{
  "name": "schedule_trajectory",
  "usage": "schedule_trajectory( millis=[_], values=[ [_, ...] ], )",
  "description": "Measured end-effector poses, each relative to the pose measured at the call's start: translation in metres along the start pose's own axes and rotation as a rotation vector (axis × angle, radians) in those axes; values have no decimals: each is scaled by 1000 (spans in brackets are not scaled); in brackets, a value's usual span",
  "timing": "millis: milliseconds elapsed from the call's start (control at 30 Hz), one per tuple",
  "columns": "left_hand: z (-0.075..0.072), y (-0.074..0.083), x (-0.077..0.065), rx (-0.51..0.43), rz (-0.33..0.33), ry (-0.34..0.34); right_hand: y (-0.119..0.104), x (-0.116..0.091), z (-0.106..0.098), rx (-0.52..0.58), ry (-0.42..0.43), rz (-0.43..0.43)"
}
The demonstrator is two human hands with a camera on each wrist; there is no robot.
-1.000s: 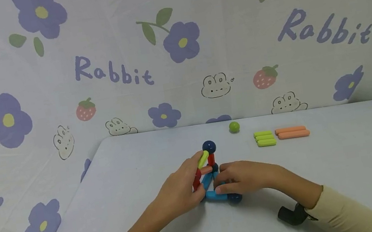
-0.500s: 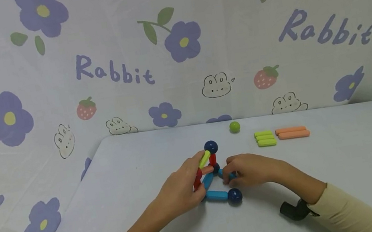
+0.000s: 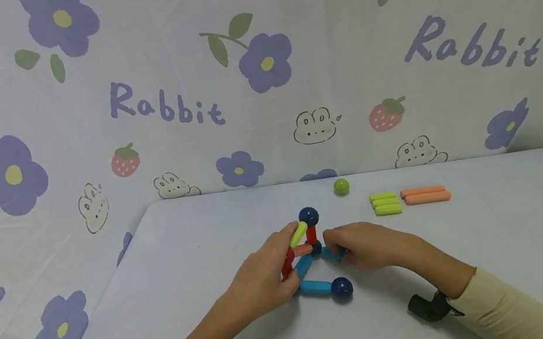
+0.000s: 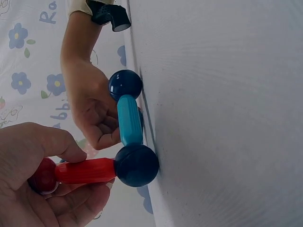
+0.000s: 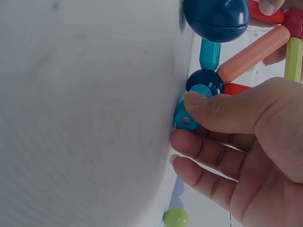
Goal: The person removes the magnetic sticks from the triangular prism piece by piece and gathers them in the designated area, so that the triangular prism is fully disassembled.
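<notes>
A magnetic-stick frame of rods and balls stands on the table. My left hand (image 3: 264,277) grips its left side, holding the upright red rod (image 4: 85,171) below a red ball (image 4: 43,177). My right hand (image 3: 371,245) pinches a blue rod (image 5: 186,117) between thumb and fingers; its far end meets the rear navy ball (image 3: 316,247). Another blue rod (image 3: 317,287) runs along the front to a navy ball (image 3: 342,289). Up top, a navy ball (image 3: 308,216) sits on a red rod (image 3: 311,235), with a lime rod (image 3: 298,234) slanting toward my left hand. An orange rod (image 3: 303,250) crosses behind.
A green ball (image 3: 341,186) lies near the table's back edge. To its right are several short lime rods (image 3: 386,204) and two longer orange rods (image 3: 425,195). A printed cloth (image 3: 261,106) hangs behind the white table (image 3: 501,240).
My right hand has moved right and back from the front blue rod, uncovering it and the front ball. The blue rod in its fingers now angles right from the rear ball. My left hand stays put.
</notes>
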State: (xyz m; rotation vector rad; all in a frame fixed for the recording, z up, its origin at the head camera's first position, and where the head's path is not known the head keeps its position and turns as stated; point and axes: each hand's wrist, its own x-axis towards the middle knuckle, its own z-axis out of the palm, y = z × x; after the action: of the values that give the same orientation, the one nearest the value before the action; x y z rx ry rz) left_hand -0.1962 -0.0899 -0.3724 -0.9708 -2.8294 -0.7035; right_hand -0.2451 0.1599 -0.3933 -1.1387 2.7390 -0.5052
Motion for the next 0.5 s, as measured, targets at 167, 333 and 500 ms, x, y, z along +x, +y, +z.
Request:
schedule_trajectory(
  millis=[167,333,500],
  values=[
    [1,-1,0,-3,1,1,-2,0,1,-20,13,-23],
    [1,-2,-1,-2,12,9,-5,2,1,12,-20,-55],
    [1,0,0,-4,0,5,0,-1,-4,23,-44,44]
  ],
)
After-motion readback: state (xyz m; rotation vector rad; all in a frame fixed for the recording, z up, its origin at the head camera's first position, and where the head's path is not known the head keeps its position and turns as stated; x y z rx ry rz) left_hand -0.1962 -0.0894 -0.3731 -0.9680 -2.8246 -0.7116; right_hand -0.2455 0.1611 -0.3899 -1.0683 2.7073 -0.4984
